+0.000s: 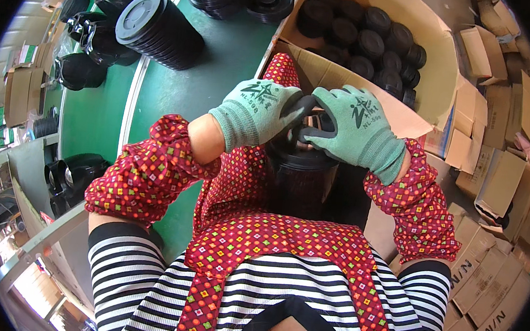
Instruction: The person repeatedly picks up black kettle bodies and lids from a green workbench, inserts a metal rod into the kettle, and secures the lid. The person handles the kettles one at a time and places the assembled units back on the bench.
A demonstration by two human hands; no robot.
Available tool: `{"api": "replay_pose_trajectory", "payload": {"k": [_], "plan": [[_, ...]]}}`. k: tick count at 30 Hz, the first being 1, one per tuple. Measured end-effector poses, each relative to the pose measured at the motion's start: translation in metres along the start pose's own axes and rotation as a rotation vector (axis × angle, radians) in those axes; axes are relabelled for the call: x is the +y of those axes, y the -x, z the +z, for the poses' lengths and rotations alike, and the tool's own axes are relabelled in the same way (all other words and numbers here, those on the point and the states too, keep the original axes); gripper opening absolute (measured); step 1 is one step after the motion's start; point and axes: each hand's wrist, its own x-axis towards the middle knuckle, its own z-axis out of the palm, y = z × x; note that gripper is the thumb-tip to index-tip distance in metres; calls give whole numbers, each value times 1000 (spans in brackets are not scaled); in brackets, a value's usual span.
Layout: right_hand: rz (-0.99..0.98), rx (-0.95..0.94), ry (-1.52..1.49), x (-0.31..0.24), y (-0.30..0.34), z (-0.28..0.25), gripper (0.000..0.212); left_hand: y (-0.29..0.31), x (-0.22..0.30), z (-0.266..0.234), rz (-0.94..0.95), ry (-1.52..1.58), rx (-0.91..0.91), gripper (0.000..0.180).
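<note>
Black round container (301,178): one item, dark plastic, at the centre of the frame, below the gloved fingertips and above the patterned apron (278,236). From my remote station I log its rim and part of its wall; the lower end is lost in shadow.

Left hand (260,111): green glove, dark fingertips. Fingers bent and close together, tips meeting the right hand's above the rim; I cannot tell whether they pinch anything.

Right hand (357,120): matching glove. Thumb and forefinger curved apart around a dark glossy part; I cannot confirm a pinch on it.

Handling note: I judge this to be two-handed fingertip work at the upper end. I would keep the wrists level, share pressure evenly from both sides and steady the body, since one-sided force could tip it.

Orientation: rimmed end toward the hands, body running down the frame toward the apron. Long axis appears roughly top to bottom of the frame; the fisheye view leaves its true tilt uncertain.

Surroundings: upper left, a leaning stack of black pots (172,34) on a green table (233,55); upper right, a cardboard box (437,51) holding round black pieces (370,43).
</note>
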Motion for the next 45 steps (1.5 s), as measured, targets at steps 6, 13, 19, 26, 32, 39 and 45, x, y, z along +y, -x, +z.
{"api": "replay_pose_trajectory", "payload": {"k": [6,13,19,26,32,39,45], "plan": [[44,-4,-39,-16,5,-6,65,1,-2,-4,-10,26,-52,27],[153,-12,22,-33,12,-20,64,-17,-23,-2,241,71,-103,38],[296,-103,164,-46,14,-30,72,-40,-44,22,462,143,2,48],[328,-115,170,-51,10,-30,71,-44,-46,22,515,145,96,42],[-89,496,-42,-32,25,-37,54,-2,-40,11,321,245,447,20],[-126,304,-289,-21,47,16,71,103,-137,58,-323,47,803,30],[-171,486,-453,-22,32,33,45,169,-185,146,-520,-22,765,23]]}}
